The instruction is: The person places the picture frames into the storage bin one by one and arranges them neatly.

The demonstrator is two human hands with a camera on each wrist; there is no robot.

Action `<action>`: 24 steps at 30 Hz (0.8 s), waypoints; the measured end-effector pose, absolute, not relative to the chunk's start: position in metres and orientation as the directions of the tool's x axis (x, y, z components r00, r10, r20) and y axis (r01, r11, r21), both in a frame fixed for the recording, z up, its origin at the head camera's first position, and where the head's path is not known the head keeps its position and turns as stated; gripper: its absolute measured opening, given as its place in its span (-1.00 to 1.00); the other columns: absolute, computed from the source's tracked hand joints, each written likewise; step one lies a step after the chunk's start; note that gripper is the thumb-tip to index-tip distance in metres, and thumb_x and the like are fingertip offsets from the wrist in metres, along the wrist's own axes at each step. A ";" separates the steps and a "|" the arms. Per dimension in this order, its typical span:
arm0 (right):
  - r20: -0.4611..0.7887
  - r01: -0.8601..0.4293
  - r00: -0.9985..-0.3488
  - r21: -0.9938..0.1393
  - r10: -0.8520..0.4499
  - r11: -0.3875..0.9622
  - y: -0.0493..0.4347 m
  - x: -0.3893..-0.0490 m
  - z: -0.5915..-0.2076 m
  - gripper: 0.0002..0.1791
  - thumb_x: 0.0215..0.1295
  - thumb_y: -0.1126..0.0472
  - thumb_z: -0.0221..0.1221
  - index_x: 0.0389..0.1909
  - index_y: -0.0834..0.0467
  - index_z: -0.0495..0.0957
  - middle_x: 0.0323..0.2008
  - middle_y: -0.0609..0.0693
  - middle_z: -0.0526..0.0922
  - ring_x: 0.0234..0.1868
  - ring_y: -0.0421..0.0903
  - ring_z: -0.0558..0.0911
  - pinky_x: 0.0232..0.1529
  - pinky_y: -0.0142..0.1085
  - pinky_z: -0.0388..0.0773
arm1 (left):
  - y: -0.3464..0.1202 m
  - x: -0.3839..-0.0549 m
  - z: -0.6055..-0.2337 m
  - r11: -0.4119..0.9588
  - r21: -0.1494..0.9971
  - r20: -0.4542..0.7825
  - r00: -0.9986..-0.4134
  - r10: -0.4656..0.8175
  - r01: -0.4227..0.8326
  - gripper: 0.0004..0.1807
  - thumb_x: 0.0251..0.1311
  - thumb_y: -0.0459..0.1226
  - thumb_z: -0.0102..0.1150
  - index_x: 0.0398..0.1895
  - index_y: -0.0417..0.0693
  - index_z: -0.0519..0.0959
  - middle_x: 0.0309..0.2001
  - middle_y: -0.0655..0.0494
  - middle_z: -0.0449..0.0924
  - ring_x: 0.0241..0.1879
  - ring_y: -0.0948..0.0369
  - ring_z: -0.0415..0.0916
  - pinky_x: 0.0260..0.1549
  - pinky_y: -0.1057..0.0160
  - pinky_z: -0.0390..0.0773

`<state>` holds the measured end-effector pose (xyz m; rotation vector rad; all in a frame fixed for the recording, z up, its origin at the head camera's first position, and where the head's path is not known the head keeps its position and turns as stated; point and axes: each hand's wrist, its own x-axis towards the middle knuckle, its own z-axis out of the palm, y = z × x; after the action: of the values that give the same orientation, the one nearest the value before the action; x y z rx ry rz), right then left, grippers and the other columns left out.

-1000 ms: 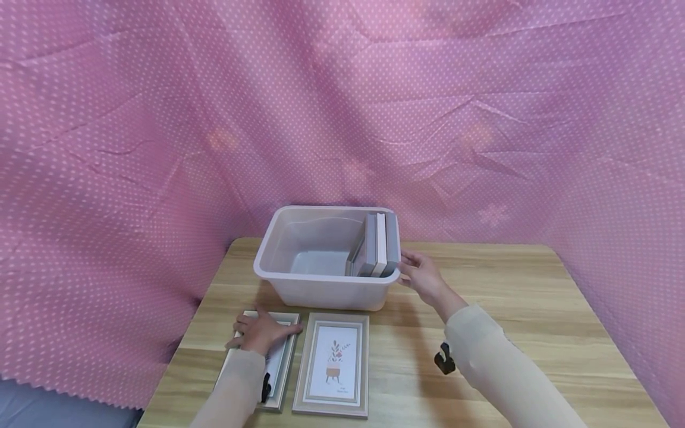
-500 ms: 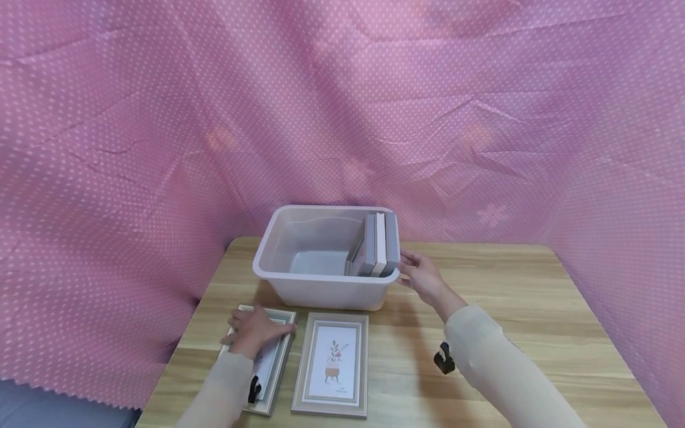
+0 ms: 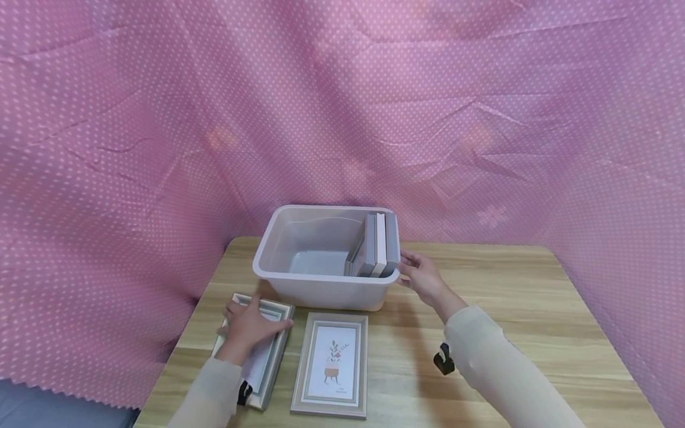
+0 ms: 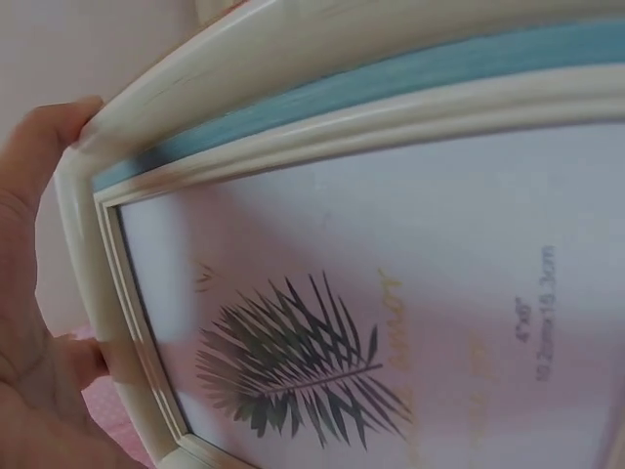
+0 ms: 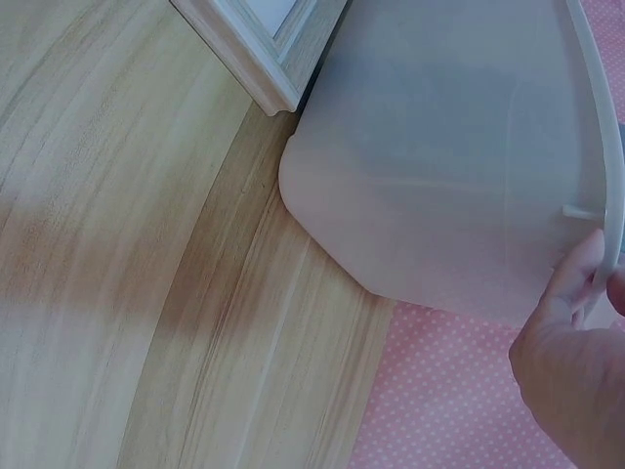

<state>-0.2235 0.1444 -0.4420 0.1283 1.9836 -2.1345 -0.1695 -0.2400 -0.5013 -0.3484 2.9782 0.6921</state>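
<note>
With thumb and fingers at opposite edges, my left hand point(image 3: 248, 329) grips a cream picture frame with a blue-green inner band point(image 3: 276, 351). In the left wrist view its palm-leaf print point(image 4: 293, 362) and gold lettering show up close, seen at a slant. My right hand point(image 3: 425, 278) holds the rim of a pale plastic bin point(image 3: 326, 293) at its right side, fingers and thumb about the lip. Several picture frames point(image 3: 380, 244) stand on edge inside the bin, against its right wall. Flat on the table in front of the bin lies a beige picture frame with a potted-plant print point(image 3: 332, 368).
The wood-grain table point(image 3: 514, 321) reaches well to the right of the bin. A pink dotted cloth point(image 3: 342, 107) hangs close behind the bin and along both sides. In the right wrist view, a corner of the beige frame point(image 5: 278, 93) lies near the bin's base.
My left hand and the cream picture frame have shifted left and a little away from me, and the frame's far end has risen. My right hand has stayed at the bin's rim.
</note>
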 end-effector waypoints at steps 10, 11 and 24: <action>-0.216 0.223 -0.972 -0.972 -0.098 -0.077 0.143 -0.221 -0.440 -0.47 0.40 0.43 -0.03 0.35 0.41 0.13 0.17 0.28 0.31 0.01 -0.03 0.46 -0.04 -0.30 0.56 | -0.242 -0.163 -0.482 0.856 0.493 -0.014 -0.985 -0.173 -0.157 0.35 -0.58 0.44 0.40 0.40 0.03 0.15 0.33 -0.57 -0.46 0.25 -0.49 -0.24 -0.08 -0.59 0.01; -0.215 0.223 -0.972 -0.972 -0.099 -0.077 0.143 -0.221 -0.440 -0.48 0.40 0.43 -0.03 0.35 0.41 0.13 0.17 0.27 0.31 0.00 -0.04 0.46 -0.05 -0.30 0.56 | -0.243 -0.162 -0.480 0.857 0.492 -0.005 -0.985 -0.172 -0.152 0.36 -0.58 0.44 0.40 0.40 0.02 0.15 0.34 -0.56 -0.47 0.25 -0.50 -0.24 -0.07 -0.59 0.02; -0.197 0.205 -0.975 -0.976 -0.102 -0.077 0.143 -0.223 -0.447 -0.47 0.41 0.41 -0.02 0.36 0.39 0.14 0.15 0.24 0.33 -0.01 -0.05 0.47 -0.08 -0.30 0.57 | -0.247 -0.154 -0.460 0.777 0.626 0.243 -0.963 -0.115 0.065 0.10 -0.48 0.13 0.61 0.20 -0.03 0.24 0.32 -0.52 -0.38 0.25 -0.45 -0.19 -0.05 -0.44 0.30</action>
<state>-0.2231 0.1428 -0.4471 0.1133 1.9783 -2.1602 -0.1543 -0.2472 -0.4604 -0.0462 3.2130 1.1481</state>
